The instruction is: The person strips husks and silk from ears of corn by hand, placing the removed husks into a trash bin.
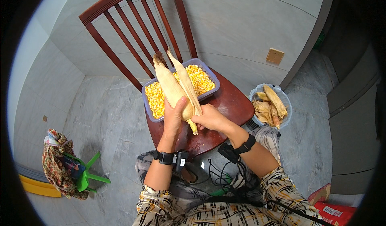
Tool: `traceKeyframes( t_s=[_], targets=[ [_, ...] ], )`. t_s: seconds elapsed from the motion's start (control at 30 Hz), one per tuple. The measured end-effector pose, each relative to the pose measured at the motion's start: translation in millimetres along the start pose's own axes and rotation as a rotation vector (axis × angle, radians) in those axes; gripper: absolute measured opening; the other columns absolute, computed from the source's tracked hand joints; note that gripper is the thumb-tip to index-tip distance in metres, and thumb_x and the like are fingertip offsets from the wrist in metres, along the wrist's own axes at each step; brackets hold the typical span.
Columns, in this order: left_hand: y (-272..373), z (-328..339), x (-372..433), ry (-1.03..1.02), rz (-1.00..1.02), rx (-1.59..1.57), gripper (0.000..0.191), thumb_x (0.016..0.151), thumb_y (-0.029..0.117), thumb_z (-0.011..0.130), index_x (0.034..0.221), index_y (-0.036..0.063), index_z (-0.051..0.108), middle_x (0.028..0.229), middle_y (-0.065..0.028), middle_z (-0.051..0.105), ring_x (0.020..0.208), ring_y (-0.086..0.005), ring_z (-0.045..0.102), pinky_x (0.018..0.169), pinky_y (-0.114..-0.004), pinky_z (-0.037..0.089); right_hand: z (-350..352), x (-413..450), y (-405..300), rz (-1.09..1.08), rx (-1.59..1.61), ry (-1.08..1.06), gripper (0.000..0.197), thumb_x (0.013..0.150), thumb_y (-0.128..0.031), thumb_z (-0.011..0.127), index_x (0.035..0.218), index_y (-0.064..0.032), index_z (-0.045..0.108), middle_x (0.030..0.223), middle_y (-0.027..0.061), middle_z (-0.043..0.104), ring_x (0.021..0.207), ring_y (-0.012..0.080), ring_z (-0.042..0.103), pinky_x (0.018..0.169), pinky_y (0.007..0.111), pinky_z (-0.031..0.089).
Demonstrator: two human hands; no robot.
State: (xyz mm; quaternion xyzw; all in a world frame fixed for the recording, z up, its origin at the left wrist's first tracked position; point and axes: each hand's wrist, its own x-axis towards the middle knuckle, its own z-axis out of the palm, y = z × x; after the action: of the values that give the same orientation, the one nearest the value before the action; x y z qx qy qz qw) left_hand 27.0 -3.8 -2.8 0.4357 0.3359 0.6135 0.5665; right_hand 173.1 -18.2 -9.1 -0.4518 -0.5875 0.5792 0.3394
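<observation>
A dried ear of corn (170, 84) in its pale husk points away from me, with brown silk at its far tip and the stalk stub (192, 127) towards me. My left hand (174, 114) wraps around its lower part, thumb on top. Between the fingers of my right hand (209, 117) is the base of one husk leaf (187, 81), which stands apart from the ear along its right side. Below the ear, a purple plastic basket (214, 90) full of loose yellow corn kernels (155, 100) rests on the seat of a dark red wooden chair (232, 102).
Right of the chair stands a lined bin (288, 100) holding husks (265, 111) and a bare cob (276, 122). Black cables (221, 173) hang between my knees. To the left is a green plastic stool (86, 177) beside flowered cloth (55, 165). A red bag (334, 214) lies lower right.
</observation>
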Motion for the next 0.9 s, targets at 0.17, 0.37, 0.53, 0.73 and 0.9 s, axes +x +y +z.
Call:
traceKeyframes(
  t_s=[0.17, 0.37, 0.53, 0.73, 0.9],
  targets=[
    [-1.0, 6.5, -4.7, 0.072, 0.074, 0.083, 0.056, 0.082, 0.015, 0.069, 0.125, 0.0033, 0.036, 0.114, -0.0112, 0.052, 0.1, -0.0195, 0.054, 0.086, -0.033, 0.047, 4.7, 1.4, 2.0, -0.015, -0.019, 0.024, 0.023, 0.075, -0.016, 0.059, 0.083, 0.0047, 0.065, 0.063, 0.0103, 0.062, 0.051, 0.0168, 0.061, 0.047, 0.03, 0.049],
    [0.2, 7.9, -5.0, 0.073, 0.08, 0.053, 0.055, 0.082, 0.015, 0.07, 0.124, 0.0039, 0.036, 0.113, -0.011, 0.051, 0.101, -0.0195, 0.053, 0.087, -0.033, 0.047, 7.5, 3.6, 2.0, -0.029, 0.012, 0.038, 0.023, 0.077, -0.013, 0.056, 0.085, 0.0063, 0.064, 0.065, 0.0118, 0.063, 0.053, 0.0175, 0.061, 0.048, 0.031, 0.05],
    [1.5, 7.9, -3.4, 0.039, 0.077, 0.003, 0.055, 0.083, 0.014, 0.068, 0.125, 0.0041, 0.035, 0.115, -0.0114, 0.05, 0.102, -0.0196, 0.053, 0.088, -0.034, 0.047, 7.7, 4.1, 1.0, 0.026, 0.174, 0.062, 0.023, 0.078, -0.011, 0.055, 0.089, 0.0069, 0.063, 0.07, 0.0112, 0.063, 0.055, 0.0171, 0.061, 0.046, 0.031, 0.048],
    [1.4, 5.1, -3.8, -0.011, 0.044, -0.073, 0.058, 0.083, 0.013, 0.067, 0.129, 0.005, 0.033, 0.117, -0.0116, 0.05, 0.104, -0.0207, 0.053, 0.089, -0.034, 0.047, 6.4, 3.5, 1.8, 0.041, 0.204, 0.031, 0.022, 0.078, -0.012, 0.054, 0.087, 0.0061, 0.063, 0.07, 0.009, 0.061, 0.054, 0.0163, 0.058, 0.045, 0.029, 0.046],
    [-1.4, 2.7, -2.2, -0.059, 0.031, -0.124, 0.056, 0.085, 0.016, 0.063, 0.131, 0.0048, 0.033, 0.118, -0.0119, 0.051, 0.102, -0.0222, 0.056, 0.087, -0.036, 0.049, 4.1, 3.6, 2.9, 0.067, 0.214, 0.027, 0.023, 0.078, -0.012, 0.053, 0.087, 0.0066, 0.063, 0.07, 0.0082, 0.06, 0.056, 0.0156, 0.057, 0.046, 0.028, 0.046]
  ],
)
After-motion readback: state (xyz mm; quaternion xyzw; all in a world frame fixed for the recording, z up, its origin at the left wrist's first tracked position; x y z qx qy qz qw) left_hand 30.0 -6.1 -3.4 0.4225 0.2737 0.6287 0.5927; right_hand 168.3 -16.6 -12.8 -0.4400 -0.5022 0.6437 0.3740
